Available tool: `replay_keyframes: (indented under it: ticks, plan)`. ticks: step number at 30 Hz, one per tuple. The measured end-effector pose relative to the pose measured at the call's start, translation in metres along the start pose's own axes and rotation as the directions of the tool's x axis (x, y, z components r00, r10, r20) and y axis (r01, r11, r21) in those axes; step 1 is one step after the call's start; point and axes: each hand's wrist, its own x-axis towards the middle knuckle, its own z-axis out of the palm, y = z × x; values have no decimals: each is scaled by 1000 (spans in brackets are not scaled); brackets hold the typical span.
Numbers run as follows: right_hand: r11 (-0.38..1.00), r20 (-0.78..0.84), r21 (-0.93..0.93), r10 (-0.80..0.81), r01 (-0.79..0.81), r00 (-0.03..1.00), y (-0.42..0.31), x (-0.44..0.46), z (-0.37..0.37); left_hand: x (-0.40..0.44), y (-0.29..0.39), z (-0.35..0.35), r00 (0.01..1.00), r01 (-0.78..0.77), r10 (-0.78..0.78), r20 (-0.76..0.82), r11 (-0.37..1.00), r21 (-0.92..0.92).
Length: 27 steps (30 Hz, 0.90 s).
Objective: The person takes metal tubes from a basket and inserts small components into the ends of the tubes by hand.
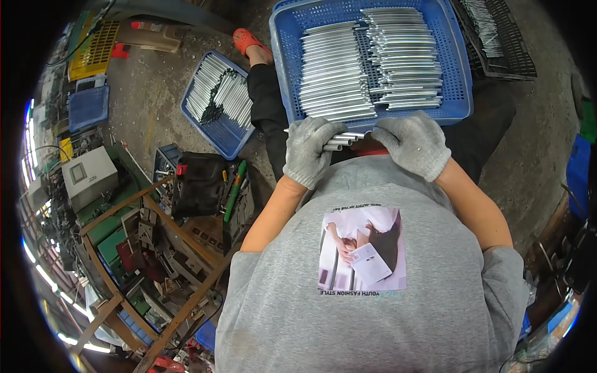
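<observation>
My left hand (308, 149), in a grey knit glove, is closed round several short metal tubes (336, 145) whose open ends point to the right. My right hand (413, 143), gloved the same way, is just right of those tubes. Its thumb and fingers are pinched together close to the tube ends; what they hold is too small or hidden to make out. Just beyond both hands, a blue plastic basket (461, 74) rests over my legs. Two rows of shiny metal tubes (333, 71) lie stacked in it.
A smaller blue basket (233, 148) of tubes stands on the floor to the left, near my orange clog (244, 41). A black crate (513, 56) with more rods is at the upper right. A wooden-framed rack (180, 233) of tools and metal parts stands at the left.
</observation>
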Motion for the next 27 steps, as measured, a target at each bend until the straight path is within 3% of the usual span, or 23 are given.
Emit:
replay_keyframes:
  ticks: [6,11,15,25,27]
  plan:
    - [994,129,109,-32,18,991,0,-6,2,-6,-9,10,1000,-4,4,-20,999,-32]
    - [968,111,153,181,-197,977,4,-1,1,7,-24,16,996,31,-33,85,999,21]
    - [980,-135,64,196,-189,971,20,-5,13,21,-37,38,905,263,-310,292,946,192]
    - [969,-47,33,248,-246,968,16,-10,12,33,-52,52,883,272,-297,362,955,121]
    - [973,-55,30,232,-230,971,17,-9,14,36,-51,52,865,263,-316,390,947,184]
